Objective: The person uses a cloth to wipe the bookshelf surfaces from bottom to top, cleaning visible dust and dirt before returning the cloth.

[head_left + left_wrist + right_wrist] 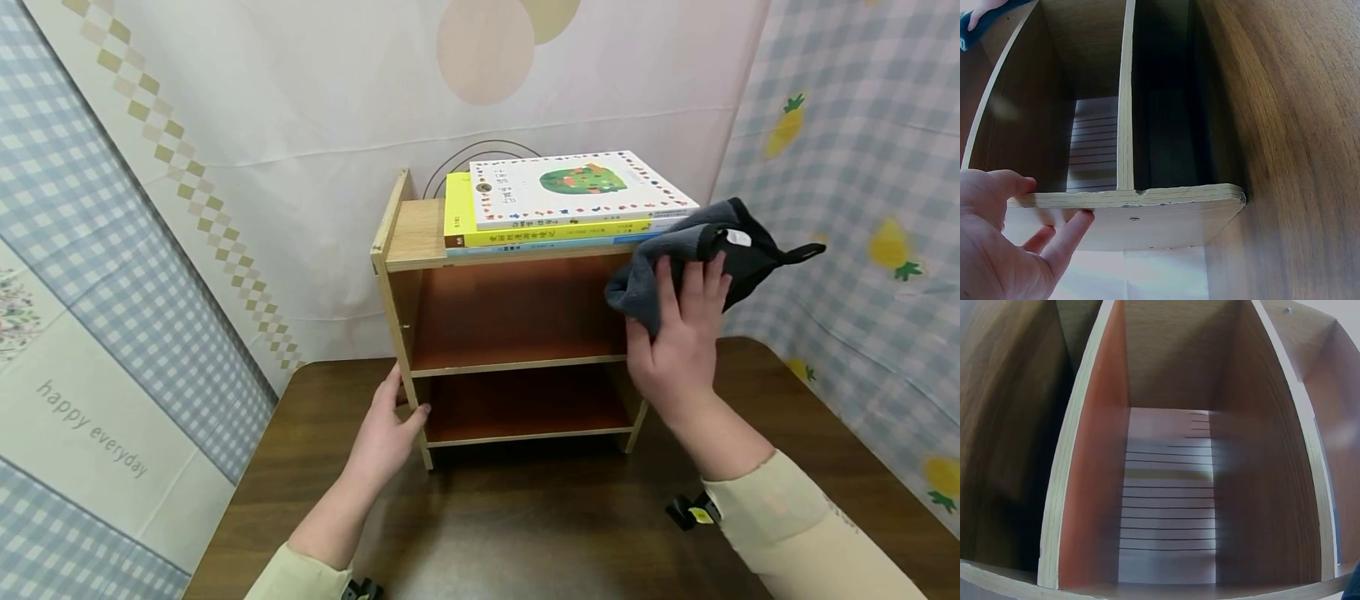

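Note:
A small wooden shelf (517, 367) with reddish-brown boards stands on a dark wooden table. My left hand (385, 432) grips its left side panel low down; in the left wrist view, the thumb lies on the front edge and fingers touch the panel's outer face (1147, 222). At the shelf's upper right, my right hand (684, 354) holds a grey cleaning cloth (645, 275) against the right side panel, fingers spread over it. The cloth has a black part with a hanging loop and covers the panel's top. Only a dark corner of it shows in the right wrist view.
Several books (577, 196) lie stacked on the shelf's top board, a white one uppermost over a yellow one, close beside the cloth. The table (510, 525) extends in front of the shelf. Patterned curtains (337, 100) hang behind and at both sides.

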Motion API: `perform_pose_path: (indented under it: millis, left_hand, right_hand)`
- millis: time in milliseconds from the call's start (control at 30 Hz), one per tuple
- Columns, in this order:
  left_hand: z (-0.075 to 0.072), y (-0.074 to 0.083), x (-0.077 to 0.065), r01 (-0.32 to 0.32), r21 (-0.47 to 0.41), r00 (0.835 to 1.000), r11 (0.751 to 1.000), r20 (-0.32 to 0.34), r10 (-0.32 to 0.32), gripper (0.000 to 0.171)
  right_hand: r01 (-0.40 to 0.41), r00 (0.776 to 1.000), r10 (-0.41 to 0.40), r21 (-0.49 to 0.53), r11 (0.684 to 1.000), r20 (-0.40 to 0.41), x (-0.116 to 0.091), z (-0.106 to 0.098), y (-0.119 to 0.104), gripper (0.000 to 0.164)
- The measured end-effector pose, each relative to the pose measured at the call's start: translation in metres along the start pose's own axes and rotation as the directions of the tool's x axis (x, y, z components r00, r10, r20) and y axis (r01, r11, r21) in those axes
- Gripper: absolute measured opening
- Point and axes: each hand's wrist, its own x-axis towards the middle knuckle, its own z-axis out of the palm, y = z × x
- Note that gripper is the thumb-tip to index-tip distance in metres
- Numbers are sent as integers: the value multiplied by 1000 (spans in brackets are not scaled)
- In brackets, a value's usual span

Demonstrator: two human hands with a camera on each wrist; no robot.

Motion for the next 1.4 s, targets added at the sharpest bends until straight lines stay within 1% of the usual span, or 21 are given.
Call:
perform_pose_path:
  millis: [200,433,633,900,1133,1400]
  left_hand:
    - [0,0,1,-5,7,1000,1000,-6,5,80]
    - [1,-1,1,-2,5,1000,1000,-6,2,80]
    - [1,0,0,0,10,1000,1000,-16,0,79]
    - [1,0,0,5,12,1000,1000,-11,-5,80]
    - [1,0,1,-3,7,1000,1000,-19,4,79]
    - [2,-2,1,-8,2,1000,1000,-18,9,80]
  right_hand:
    - [30,999,-30,-18,999,18,1,0,-2,58]
    - [98,995,-97,-19,995,23,3,0,-5,56]
    - [137,986,-133,-37,990,99,6,-4,-11,58]
    - [208,967,-203,-18,978,155,9,-3,-21,56]
    - [283,941,-278,1,959,195,13,5,-31,54]
    - [337,917,-330,5,941,226,18,13,-45,54]
